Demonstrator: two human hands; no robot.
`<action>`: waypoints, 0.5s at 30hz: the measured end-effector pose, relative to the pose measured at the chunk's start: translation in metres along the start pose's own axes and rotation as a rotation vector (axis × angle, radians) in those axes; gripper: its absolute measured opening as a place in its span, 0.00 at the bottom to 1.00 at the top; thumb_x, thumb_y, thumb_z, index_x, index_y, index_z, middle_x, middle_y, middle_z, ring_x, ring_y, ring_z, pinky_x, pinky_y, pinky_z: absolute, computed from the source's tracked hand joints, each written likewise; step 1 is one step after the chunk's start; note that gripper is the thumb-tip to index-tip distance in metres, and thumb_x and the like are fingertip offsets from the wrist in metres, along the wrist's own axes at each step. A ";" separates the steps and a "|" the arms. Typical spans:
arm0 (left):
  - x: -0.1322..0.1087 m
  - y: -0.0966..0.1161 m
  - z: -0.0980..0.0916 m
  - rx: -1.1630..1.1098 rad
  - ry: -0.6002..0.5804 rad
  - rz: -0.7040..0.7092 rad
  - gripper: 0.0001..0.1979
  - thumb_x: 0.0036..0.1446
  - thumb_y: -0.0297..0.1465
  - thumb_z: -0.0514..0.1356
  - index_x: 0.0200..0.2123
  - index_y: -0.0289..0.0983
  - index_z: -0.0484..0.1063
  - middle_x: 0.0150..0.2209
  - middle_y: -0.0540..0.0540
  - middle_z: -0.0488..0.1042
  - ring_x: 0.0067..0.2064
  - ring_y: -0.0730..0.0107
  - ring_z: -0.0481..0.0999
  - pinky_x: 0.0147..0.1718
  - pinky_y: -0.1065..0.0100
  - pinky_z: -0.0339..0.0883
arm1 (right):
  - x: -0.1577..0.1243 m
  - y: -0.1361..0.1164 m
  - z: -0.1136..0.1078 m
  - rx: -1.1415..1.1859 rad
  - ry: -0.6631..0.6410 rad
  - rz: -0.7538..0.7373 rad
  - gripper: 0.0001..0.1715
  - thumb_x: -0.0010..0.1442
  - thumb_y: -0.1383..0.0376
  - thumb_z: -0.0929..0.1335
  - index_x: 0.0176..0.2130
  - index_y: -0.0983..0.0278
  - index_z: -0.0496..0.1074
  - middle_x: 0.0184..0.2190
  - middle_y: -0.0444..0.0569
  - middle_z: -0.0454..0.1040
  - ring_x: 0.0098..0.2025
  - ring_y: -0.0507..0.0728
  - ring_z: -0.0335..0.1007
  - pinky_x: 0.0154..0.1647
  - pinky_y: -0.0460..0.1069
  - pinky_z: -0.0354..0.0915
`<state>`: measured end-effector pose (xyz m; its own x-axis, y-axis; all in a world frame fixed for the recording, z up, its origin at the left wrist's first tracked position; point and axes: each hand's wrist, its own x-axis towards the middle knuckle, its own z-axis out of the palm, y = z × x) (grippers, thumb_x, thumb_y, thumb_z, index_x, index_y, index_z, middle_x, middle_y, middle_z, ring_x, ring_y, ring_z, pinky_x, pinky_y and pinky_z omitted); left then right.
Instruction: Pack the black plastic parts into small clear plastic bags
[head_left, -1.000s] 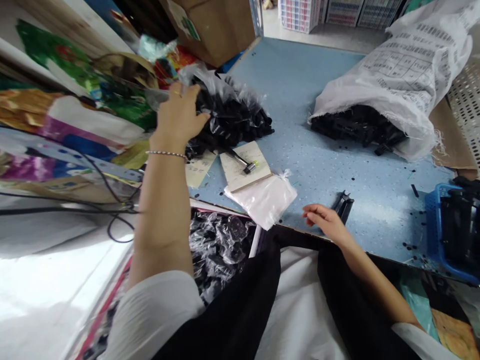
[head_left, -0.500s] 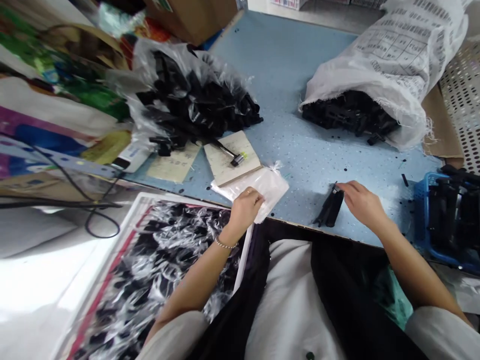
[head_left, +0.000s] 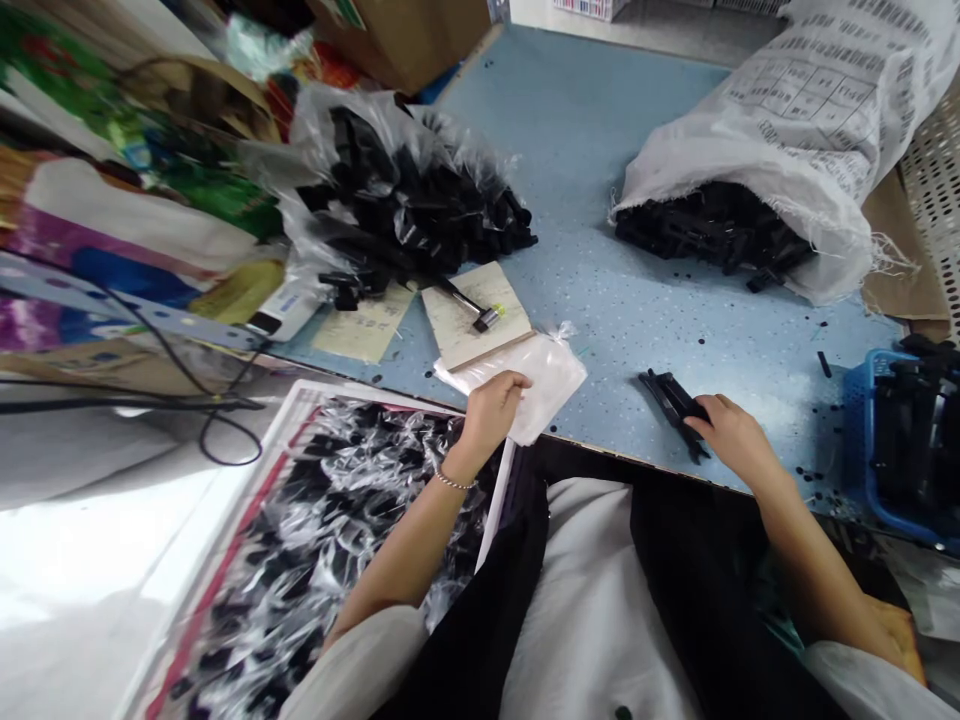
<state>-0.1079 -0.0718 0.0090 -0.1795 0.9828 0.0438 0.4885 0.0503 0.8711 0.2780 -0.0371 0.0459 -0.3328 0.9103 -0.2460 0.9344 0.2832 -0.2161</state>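
My left hand [head_left: 493,408] rests at the lower left edge of a stack of clear plastic bags [head_left: 551,385], its fingers pinched together at the top bag. A bead bracelet is on that wrist. At the table's front edge, my right hand [head_left: 724,430] grips the right side of a slim black plastic part [head_left: 673,408], which lies slanted on the table. The fingertips under the part are hidden. Just beyond the bags, a wooden board [head_left: 472,335] bears a small metal-headed hammer [head_left: 484,318].
A large box [head_left: 296,395] of bagged black parts stands below the table's left edge. Black parts fill a plastic bag [head_left: 315,120] at the back left, a white woven sack [head_left: 750,150] at the back right and a blue basket [head_left: 859,430] at the right.
The black part has turned, its upper end now pointing left, and my right hand has shifted from its top end to its side. My left hand stays at the bags. The view has shifted slightly.
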 end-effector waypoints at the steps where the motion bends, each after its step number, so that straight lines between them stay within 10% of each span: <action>1: -0.002 -0.001 0.000 0.089 -0.027 0.082 0.10 0.61 0.28 0.54 0.38 0.39 0.76 0.42 0.44 0.81 0.44 0.64 0.81 0.47 0.61 0.75 | 0.001 0.001 0.000 0.030 -0.012 -0.028 0.17 0.68 0.59 0.64 0.52 0.65 0.70 0.46 0.60 0.76 0.47 0.66 0.76 0.43 0.55 0.70; 7: -0.010 -0.005 -0.003 0.277 -0.094 0.175 0.15 0.62 0.29 0.55 0.49 0.38 0.79 0.51 0.42 0.78 0.49 0.61 0.80 0.54 0.59 0.74 | 0.001 -0.009 -0.006 0.249 -0.021 0.063 0.16 0.67 0.57 0.62 0.40 0.63 0.74 0.37 0.55 0.77 0.37 0.62 0.75 0.38 0.54 0.68; 15: 0.002 -0.006 -0.005 0.096 -0.148 0.036 0.23 0.59 0.30 0.59 0.57 0.35 0.75 0.57 0.37 0.75 0.32 0.72 0.76 0.36 0.66 0.77 | 0.012 -0.128 0.042 1.719 -0.609 0.208 0.22 0.50 0.49 0.77 0.35 0.62 0.74 0.26 0.48 0.77 0.24 0.55 0.72 0.20 0.48 0.68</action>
<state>-0.1160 -0.0711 0.0063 -0.0365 0.9993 -0.0045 0.5725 0.0247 0.8195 0.1487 -0.0755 0.0308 -0.6030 0.5521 -0.5759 -0.0562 -0.7495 -0.6596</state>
